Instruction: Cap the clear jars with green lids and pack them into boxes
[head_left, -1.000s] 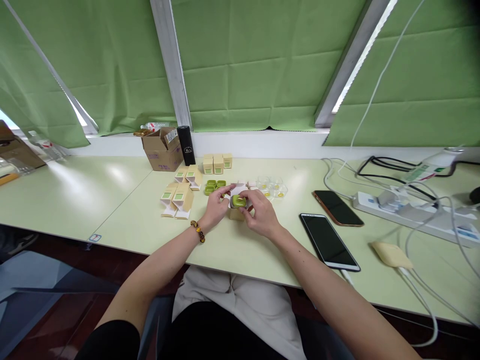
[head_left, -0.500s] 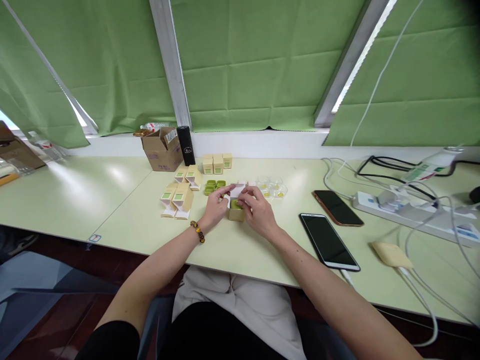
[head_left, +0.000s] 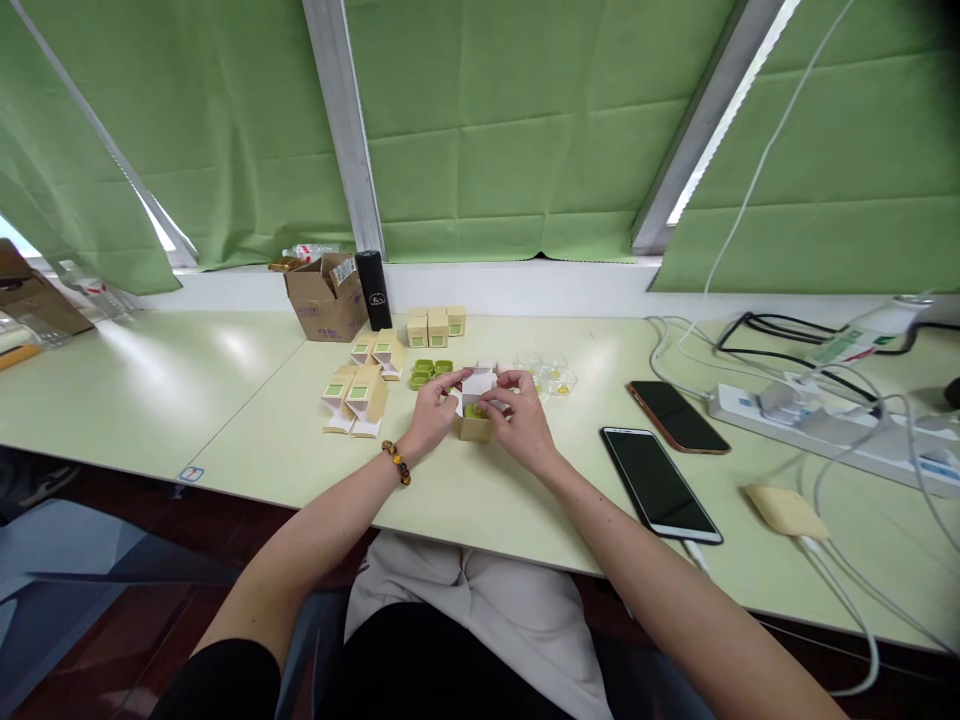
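In front of me stands a small cream cardboard box [head_left: 475, 430] with its white lid flap up. A small green cup [head_left: 471, 411] shows in its mouth. My left hand [head_left: 433, 412] grips the box at its left side, fingertips by the raised flap. My right hand [head_left: 521, 420] is closed at the box's right side, with thumb and fingertips pinched at the green cup; the exact contact is partly hidden. Just behind the left hand sit several square green cups [head_left: 430, 373]. Clear plastic cups with something yellow in them [head_left: 561, 374] lie behind the right hand.
Left of my hands stand cream boxes with open flaps [head_left: 365, 395]; closed boxes [head_left: 436, 326] are farther back. A brown carton [head_left: 330, 305] and black cylinder [head_left: 373, 290] stand near the wall. Two phones [head_left: 660, 484], a power strip [head_left: 817, 430] and cables occupy the right.
My right fingers have shifted slightly at the box's mouth, and the green cup shows a little less. The left hand keeps its grip. The whole view has shifted slightly.
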